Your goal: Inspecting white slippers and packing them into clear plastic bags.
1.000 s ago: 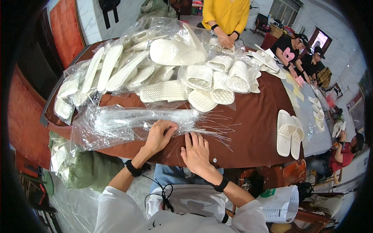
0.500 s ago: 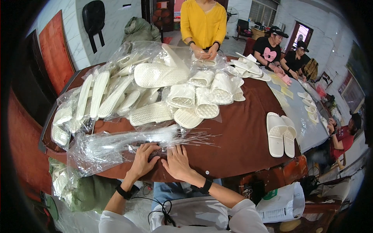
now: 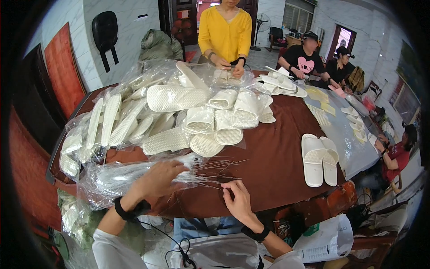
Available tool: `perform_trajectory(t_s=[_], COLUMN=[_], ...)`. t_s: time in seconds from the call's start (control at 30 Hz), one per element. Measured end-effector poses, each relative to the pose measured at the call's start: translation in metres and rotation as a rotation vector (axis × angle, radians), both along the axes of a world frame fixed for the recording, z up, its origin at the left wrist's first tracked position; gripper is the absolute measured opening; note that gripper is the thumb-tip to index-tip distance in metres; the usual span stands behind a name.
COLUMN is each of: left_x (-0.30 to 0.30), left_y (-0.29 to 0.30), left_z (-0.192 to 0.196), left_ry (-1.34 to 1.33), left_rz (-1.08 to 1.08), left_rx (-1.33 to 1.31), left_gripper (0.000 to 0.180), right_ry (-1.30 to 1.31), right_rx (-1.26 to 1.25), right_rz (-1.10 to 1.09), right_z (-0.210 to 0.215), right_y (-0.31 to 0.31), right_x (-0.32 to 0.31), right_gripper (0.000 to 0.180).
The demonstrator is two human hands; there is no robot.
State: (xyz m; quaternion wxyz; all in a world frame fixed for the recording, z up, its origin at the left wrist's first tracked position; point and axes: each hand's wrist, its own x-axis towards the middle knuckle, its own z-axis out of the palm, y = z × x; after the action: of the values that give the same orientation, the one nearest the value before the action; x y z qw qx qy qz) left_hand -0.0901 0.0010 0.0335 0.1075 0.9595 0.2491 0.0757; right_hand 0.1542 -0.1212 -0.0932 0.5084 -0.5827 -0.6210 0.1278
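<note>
Brown cloth-covered table [image 3: 273, 166]: is spreading across the middle, with the person working at its near edge.
Bundle of thin, whitish, see-through strands [image 3: 127, 170]: is lying at the table's near left, mostly inside a crinkled clear plastic bag [image 3: 96, 190], its loose ends fanning toward the right.
Left hand [image 3: 161, 178]: is passing over the bundle, fingers bent and blurred; I cannot tell whether it is grasping anything.
Right hand [image 3: 238, 200]: is reaching to the strand tips, thumb and forefinger close together; whether they are pinching a strand, I cannot tell.
Heap of cream-white textured slippers [image 3: 177, 99]: is filling the table's far left; most are apparently sitting in clear plastic, so that part looks done.
White open-toed slipper pair [image 3: 312, 159]: is lying at the right without visible wrapping, seemingly remaining to be handled.
Strand progress: most are lying together, so little separating seems done.
Co-worker in yellow shirt [image 3: 225, 33]: is standing at the far side.
</note>
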Motion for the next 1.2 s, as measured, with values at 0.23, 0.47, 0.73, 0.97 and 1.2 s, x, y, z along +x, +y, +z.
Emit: perform_trajectory(t_s=[0.23,0.47,0.73,0.97,1.2], left_x=[0.132,0.215,0.214,0.132,0.015], left_y=[0.076,0.117,0.120,0.116,0.109], left_z=[0.026,-0.027,0.022,0.087,0.075], left_ry=[-0.026,-0.154,-0.340,-0.598,-0.689], left_rz=[0.115,0.218,0.283,0.246,0.147], left_rx=[0.096,0.269,0.348,0.177,-0.180], left_gripper=[0.053,0.046,0.012,0.017,0.020], right_ry=[0.025,-0.037,-0.083,-0.072,-0.096], right_rx=[0.105,0.109,0.124,0.134,0.165], right_rz=[-0.015,-0.001,-0.013,-0.005,0.002], right_z=[-0.015,-0.017,-0.018,-0.016,-0.019], right_y=[-0.002,-0.005,-0.007,-0.006,-0.002], right_x=[0.010,0.006,0.010,0.009,0.009], right_gripper=[0.017,0.019,0.021,0.020,0.018])
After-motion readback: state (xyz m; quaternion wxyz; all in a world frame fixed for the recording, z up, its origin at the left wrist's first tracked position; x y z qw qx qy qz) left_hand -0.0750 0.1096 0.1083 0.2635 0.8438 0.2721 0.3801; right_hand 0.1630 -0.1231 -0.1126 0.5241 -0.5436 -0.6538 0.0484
